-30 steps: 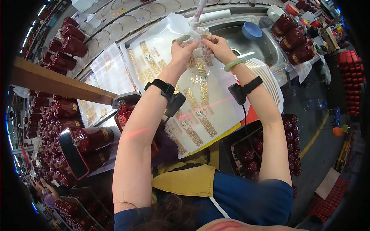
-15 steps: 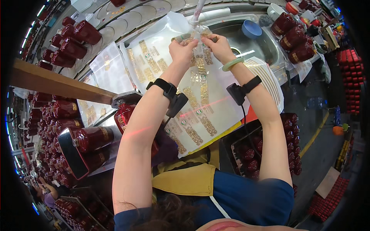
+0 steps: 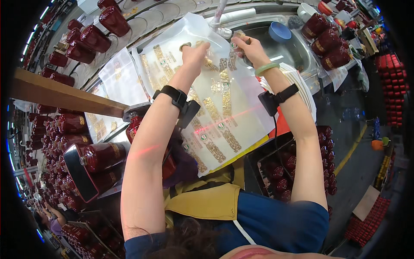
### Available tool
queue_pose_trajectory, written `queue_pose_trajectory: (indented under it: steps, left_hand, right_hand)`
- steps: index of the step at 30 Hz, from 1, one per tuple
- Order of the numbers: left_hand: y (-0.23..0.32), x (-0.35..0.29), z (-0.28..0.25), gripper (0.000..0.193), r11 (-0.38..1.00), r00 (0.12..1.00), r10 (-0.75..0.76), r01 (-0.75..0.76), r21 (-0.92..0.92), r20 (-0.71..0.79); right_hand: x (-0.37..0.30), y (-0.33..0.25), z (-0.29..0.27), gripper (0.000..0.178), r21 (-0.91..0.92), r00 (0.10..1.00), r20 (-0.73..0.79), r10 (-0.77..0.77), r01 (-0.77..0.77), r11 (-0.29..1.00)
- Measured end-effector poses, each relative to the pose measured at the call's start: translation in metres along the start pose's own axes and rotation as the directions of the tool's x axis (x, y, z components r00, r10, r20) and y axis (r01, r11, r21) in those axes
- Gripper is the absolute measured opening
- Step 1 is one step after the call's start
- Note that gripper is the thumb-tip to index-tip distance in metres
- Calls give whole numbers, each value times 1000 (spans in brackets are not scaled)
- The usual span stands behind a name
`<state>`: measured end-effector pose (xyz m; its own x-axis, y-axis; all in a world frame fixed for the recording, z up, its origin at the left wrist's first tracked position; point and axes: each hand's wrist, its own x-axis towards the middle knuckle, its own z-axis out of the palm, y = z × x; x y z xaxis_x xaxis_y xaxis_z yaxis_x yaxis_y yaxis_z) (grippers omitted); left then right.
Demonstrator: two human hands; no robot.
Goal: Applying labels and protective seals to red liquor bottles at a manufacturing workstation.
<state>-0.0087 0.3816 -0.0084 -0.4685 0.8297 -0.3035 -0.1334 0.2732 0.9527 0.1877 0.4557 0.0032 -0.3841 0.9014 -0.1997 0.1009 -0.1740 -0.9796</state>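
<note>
My right hand (image 3: 253, 51), near the sink, pinches a small clear sticker (image 3: 235, 42) with gold and dark print. My left hand (image 3: 194, 56) is above the sheet to its left, thumb and fingers apart; its fingertips are partly hidden. Under both hands lies a large translucent sheet (image 3: 248, 97) carrying several rows of gold-patterned stickers (image 3: 226, 103) with small green round marks. Each wrist wears a black strap with a small device, and a pale green bangle (image 3: 267, 68) circles my right wrist.
A metal sink (image 3: 297, 52) with a blue bowl (image 3: 280, 32) lies beyond my right hand. Dark red jars (image 3: 92, 39) crowd the left and upper right. A wooden beam (image 3: 69, 93) reaches in from the left. Below the sheet stands a crate of jars (image 3: 276, 172).
My hands, close together before, have moved apart. The left has shifted left and the right slightly right with the sticker. A red jar has appeared at the upper left.
</note>
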Motion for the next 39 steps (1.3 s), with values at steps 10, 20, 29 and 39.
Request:
queue_pose_trajectory:
  steps: [10, 20, 29, 39]
  left_hand:
    - [4, -19, 3, 55, 434, 682, 628, -706, 559, 373]
    - [-13, -12, 14, 25, 525, 827, 373, -561, 640, 420]
    - [-8, -18, 18, 25, 559, 809, 421, -587, 586, 409]
    - [-1, -25, 19, 38, 588, 845, 344, -534, 608, 409]
  right_hand:
    - [3, -4, -1, 30, 10, 997, 74, -19, 18, 1000]
    - [-20, -14, -3, 75, -327, 920, 359, -157, 282, 902]
    - [-14, -2, 1, 63, -457, 929, 273, -251, 354, 816]
    - [-9, 8, -3, 49, -466, 934, 270, -233, 339, 818]
